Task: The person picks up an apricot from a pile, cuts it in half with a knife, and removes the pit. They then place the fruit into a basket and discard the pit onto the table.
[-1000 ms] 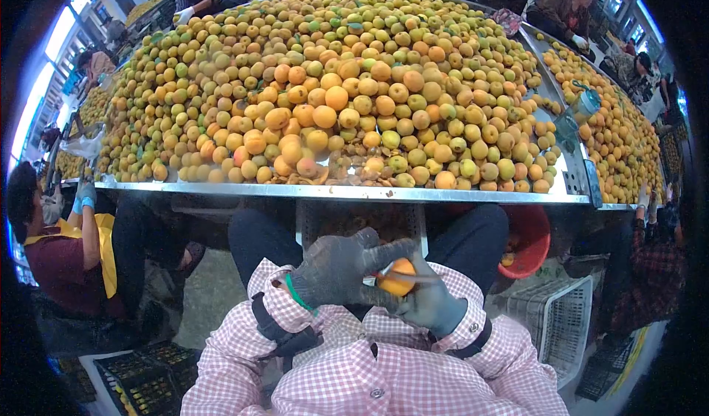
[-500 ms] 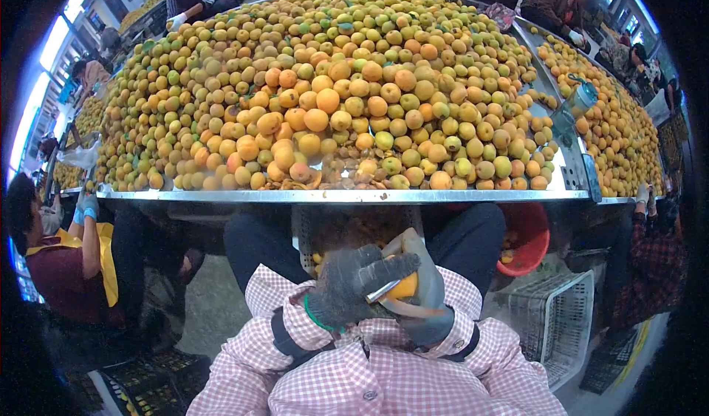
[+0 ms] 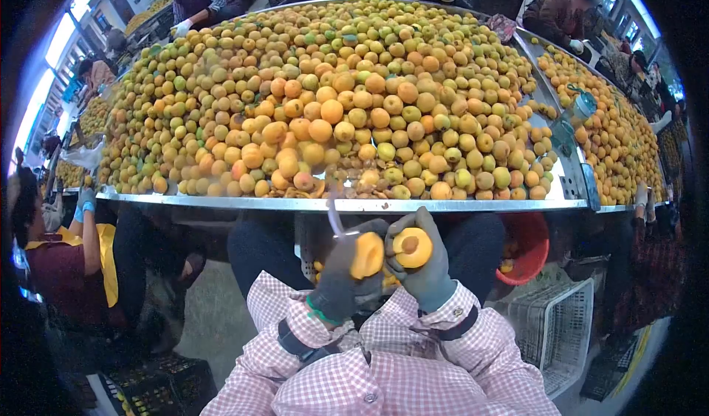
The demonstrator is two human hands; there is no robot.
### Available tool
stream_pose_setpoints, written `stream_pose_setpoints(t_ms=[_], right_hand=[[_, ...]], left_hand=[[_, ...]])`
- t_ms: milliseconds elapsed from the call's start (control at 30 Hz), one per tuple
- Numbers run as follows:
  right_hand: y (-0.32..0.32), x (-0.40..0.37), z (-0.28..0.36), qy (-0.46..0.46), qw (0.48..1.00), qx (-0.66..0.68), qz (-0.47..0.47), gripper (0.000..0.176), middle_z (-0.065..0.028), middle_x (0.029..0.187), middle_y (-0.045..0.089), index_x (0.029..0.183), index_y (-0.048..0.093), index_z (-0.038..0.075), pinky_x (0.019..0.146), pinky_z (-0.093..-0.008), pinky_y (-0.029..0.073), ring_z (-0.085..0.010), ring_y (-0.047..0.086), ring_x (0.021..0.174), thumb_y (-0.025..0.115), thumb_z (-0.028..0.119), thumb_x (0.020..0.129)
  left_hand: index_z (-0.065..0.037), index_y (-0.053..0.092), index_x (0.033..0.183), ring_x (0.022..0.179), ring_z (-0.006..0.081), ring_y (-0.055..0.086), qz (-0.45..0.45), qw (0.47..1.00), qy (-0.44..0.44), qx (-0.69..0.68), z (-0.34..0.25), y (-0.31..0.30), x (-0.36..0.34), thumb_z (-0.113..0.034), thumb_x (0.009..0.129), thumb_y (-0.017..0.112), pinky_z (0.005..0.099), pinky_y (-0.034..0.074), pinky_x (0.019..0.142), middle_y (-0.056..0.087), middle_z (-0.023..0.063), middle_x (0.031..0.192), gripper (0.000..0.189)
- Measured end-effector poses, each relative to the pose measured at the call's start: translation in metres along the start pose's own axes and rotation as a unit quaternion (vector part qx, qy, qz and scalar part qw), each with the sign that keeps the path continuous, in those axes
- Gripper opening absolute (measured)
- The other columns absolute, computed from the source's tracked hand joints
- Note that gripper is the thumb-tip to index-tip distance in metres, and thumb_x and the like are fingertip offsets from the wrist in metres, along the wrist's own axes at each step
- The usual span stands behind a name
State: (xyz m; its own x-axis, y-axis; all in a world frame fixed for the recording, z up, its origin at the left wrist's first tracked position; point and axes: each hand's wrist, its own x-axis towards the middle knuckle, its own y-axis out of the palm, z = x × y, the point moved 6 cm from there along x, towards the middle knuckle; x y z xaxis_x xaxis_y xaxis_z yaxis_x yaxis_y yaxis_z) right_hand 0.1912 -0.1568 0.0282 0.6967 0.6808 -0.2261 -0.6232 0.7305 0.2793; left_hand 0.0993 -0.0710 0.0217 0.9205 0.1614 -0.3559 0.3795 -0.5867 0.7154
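Table rim (image 3: 354,205), fruit heap (image 3: 325,106), red tub (image 3: 535,246)

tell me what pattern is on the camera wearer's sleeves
The sleeves have a pink and white check, seen best in the head view.

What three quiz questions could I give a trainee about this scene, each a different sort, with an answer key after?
1. Multiple choice: What does the right hand hold?
A) A whole, uncut fruit
B) A fruit half with the stone showing
C) A water bottle
2. True or false: The red tub is on the person's right.
3. Fill in the blank: The blurred, thin blade sticks up from the ____.

Key:
1. B
2. True
3. left hand
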Motion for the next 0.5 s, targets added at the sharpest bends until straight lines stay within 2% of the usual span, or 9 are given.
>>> stream_pose_setpoints(t_ms=[67, 133, 200, 233, 333, 367, 433, 467, 500], right_hand=[[-0.002, -0.004, -0.016, 0.107, 0.971, 0.212, 0.016, 0.046, -0.0134, 0.080, 0.060, 0.097, 0.055, 0.004, 0.053, -0.0313, 0.046, -0.0232, 0.057, 0.063, 0.032, 0.044, 0.097], [0.001, -0.012, -0.010, 0.104, 0.965, 0.238, 0.038, 0.049, -0.0169, 0.091, 0.062, 0.106, 0.053, 0.002, 0.058, -0.0345, 0.051, -0.0281, 0.061, 0.071, 0.032, 0.045, 0.096], [0.009, -0.016, -0.009, 0.136, 0.936, 0.313, 0.088, 0.048, -0.0181, 0.101, 0.060, 0.115, 0.048, 0.000, 0.070, -0.0388, 0.055, -0.0302, 0.062, 0.086, 0.034, 0.042, 0.096], [0.004, -0.019, -0.009, 0.078, 0.971, 0.191, 0.118, 0.045, -0.0194, 0.110, 0.056, 0.121, 0.043, -0.001, 0.080, -0.0411, 0.054, -0.0308, 0.059, 0.101, 0.039, 0.036, 0.096], [-0.013, -0.018, -0.030, 0.067, 0.992, -0.001, 0.108, 0.037, -0.0191, 0.112, 0.055, 0.120, 0.044, -0.002, 0.078, -0.0376, 0.055, -0.0286, 0.059, 0.101, 0.043, 0.025, 0.095], [-0.015, -0.015, -0.042, 0.092, 0.991, 0.065, 0.079, 0.030, -0.0176, 0.113, 0.055, 0.117, 0.046, -0.003, 0.076, -0.0362, 0.056, -0.0273, 0.061, 0.098, 0.044, 0.015, 0.093], [-0.005, -0.022, -0.051, 0.120, 0.983, 0.036, 0.134, 0.029, -0.0168, 0.114, 0.055, 0.117, 0.046, -0.004, 0.078, -0.0361, 0.056, -0.0268, 0.061, 0.098, 0.043, 0.013, 0.093], [0.004, -0.026, -0.054, 0.146, 0.972, 0.007, 0.185, 0.028, -0.0161, 0.115, 0.055, 0.117, 0.046, -0.004, 0.079, -0.0360, 0.055, -0.0262, 0.061, 0.098, 0.042, 0.010, 0.093], [0.018, -0.032, -0.058, 0.240, 0.937, 0.120, 0.223, 0.034, -0.0164, 0.116, 0.055, 0.123, 0.043, -0.003, 0.084, -0.0353, 0.053, -0.0264, 0.059, 0.103, 0.043, 0.012, 0.093]], left_hand=[[-0.012, 0.051, 0.099, 0.040, 0.0093, 0.036, -0.004, 0.999, -0.010, 0.038, -0.008, -0.024, -0.001, -0.062, 0.086, 0.040, 0.0212, 0.028, 0.036, 0.041, 0.0001, 0.059, 0.053], [-0.009, 0.052, 0.102, 0.045, 0.0142, 0.046, -0.061, 0.992, 0.044, 0.104, -0.015, -0.033, 0.008, -0.056, 0.086, 0.049, 0.0254, 0.039, 0.042, 0.050, 0.0026, 0.064, 0.050], [-0.005, 0.053, 0.111, 0.059, 0.0200, 0.059, -0.061, 0.822, 0.243, 0.511, -0.043, -0.019, 0.013, -0.045, 0.083, 0.061, 0.0302, 0.049, 0.058, 0.060, 0.0057, 0.076, 0.049], [-0.010, 0.052, 0.123, 0.087, 0.0193, 0.062, -0.077, 0.744, 0.136, 0.649, -0.042, -0.025, 0.007, -0.029, 0.083, 0.065, 0.0326, 0.049, 0.078, 0.063, 0.0116, 0.103, 0.046], [-0.012, 0.053, 0.122, 0.084, 0.0193, 0.062, -0.113, 0.711, 0.124, 0.683, -0.058, -0.021, 0.003, -0.024, 0.084, 0.063, 0.0321, 0.049, 0.078, 0.066, 0.0094, 0.094, 0.042], [-0.012, 0.053, 0.122, 0.084, 0.0193, 0.062, -0.116, 0.710, 0.124, 0.683, -0.058, -0.026, 0.004, -0.024, 0.084, 0.063, 0.0321, 0.049, 0.078, 0.066, 0.0094, 0.094, 0.042], [-0.009, 0.052, 0.122, 0.063, 0.0165, 0.060, -0.069, 0.803, 0.260, 0.533, -0.063, -0.026, 0.002, -0.019, 0.085, 0.059, 0.0284, 0.050, 0.062, 0.064, 0.0053, 0.076, 0.039], [-0.009, 0.052, 0.122, 0.063, 0.0165, 0.060, -0.073, 0.802, 0.259, 0.533, -0.067, -0.022, -0.002, -0.019, 0.085, 0.059, 0.0284, 0.050, 0.062, 0.064, 0.0053, 0.076, 0.039], [-0.008, 0.054, 0.110, 0.058, 0.0131, 0.056, -0.076, 0.883, 0.145, 0.439, -0.063, -0.022, -0.002, -0.021, 0.083, 0.062, 0.0273, 0.046, 0.054, 0.060, 0.0031, 0.071, 0.031]])
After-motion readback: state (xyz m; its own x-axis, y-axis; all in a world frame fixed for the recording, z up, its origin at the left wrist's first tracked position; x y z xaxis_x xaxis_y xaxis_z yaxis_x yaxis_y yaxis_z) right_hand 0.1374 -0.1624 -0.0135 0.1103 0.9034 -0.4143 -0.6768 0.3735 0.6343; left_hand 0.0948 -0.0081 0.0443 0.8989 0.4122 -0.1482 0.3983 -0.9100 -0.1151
